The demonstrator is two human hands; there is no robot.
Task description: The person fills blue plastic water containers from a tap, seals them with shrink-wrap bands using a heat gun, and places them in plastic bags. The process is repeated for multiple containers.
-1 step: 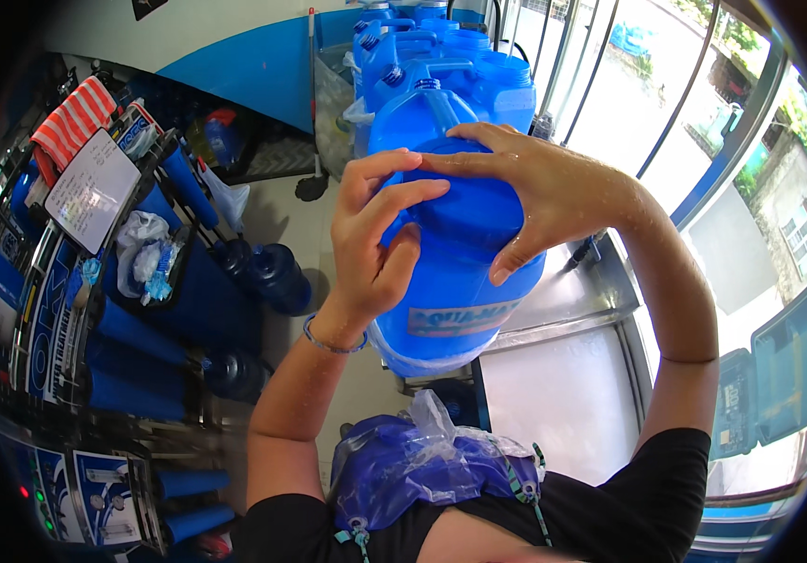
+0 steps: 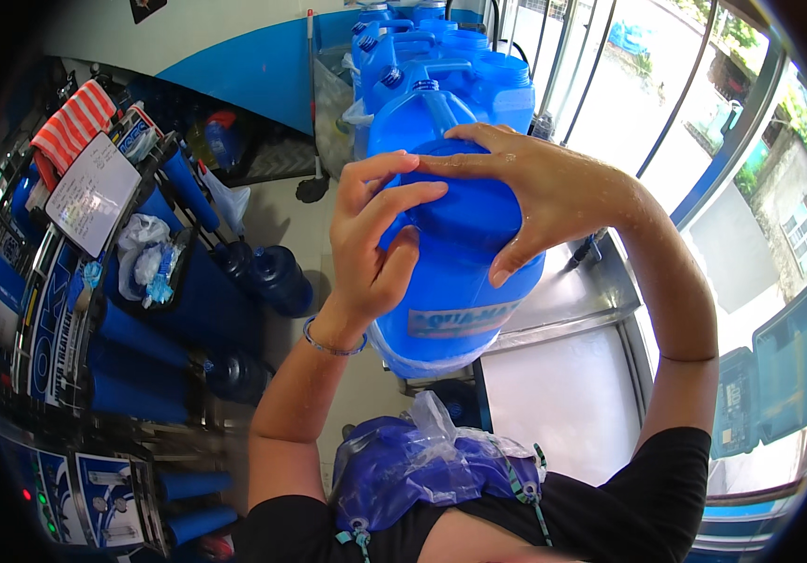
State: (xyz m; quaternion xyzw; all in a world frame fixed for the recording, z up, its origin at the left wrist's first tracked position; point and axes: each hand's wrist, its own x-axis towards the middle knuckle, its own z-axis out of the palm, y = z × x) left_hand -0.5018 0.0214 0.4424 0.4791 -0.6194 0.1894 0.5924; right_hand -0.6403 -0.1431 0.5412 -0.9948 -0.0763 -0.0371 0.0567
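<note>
A large blue water jug stands in front of me, with a pale label on its near side and a handle and small spout cap at its far end. Its wide round cap faces up. Over the cap's right side my right hand is spread, fingers along the far rim and thumb at the near right rim, gripping it. From the left, my left hand presses its bent fingers against the cap's left edge, the lower ones curled. Both hands hide parts of the rim.
More blue jugs line up behind this one. Barred windows run along the right, above a metal counter. At left stand a rack with a whiteboard, plastic bags and dark round bottles on the floor.
</note>
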